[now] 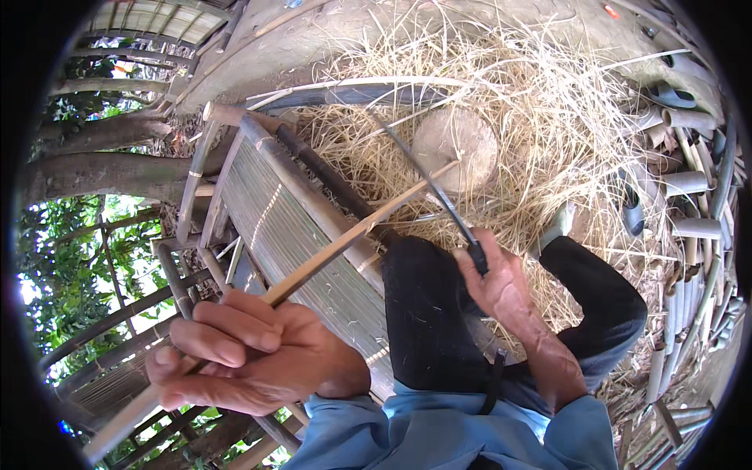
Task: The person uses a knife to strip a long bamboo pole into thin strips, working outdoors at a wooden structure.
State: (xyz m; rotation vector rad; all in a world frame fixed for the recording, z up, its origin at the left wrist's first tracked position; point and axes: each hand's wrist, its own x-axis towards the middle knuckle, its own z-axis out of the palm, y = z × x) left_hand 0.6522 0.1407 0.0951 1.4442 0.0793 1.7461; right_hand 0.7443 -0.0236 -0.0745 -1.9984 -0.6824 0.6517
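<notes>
My left hand (251, 356) is wrapped around a long split bamboo strip (337, 244), which slants from the lower left up to the middle of the view. The strip's far end reaches over a round wooden chopping block (474, 141); whether it touches the block I cannot tell. In my right hand (505, 290) is the black handle of a long, narrow-bladed knife (403, 149). Its blade crosses the strip near the far end, pointing up and to the left. Whether the edge bites into the bamboo is not visible.
To the left of my legs stands a bamboo-slat bench (286, 207). Pale bamboo shavings (540, 102) cover the ground around the block. Along the right side lie cut bamboo tubes (689, 184) and a dark slipper (631, 207). A bamboo railing (110, 321) lines the left.
</notes>
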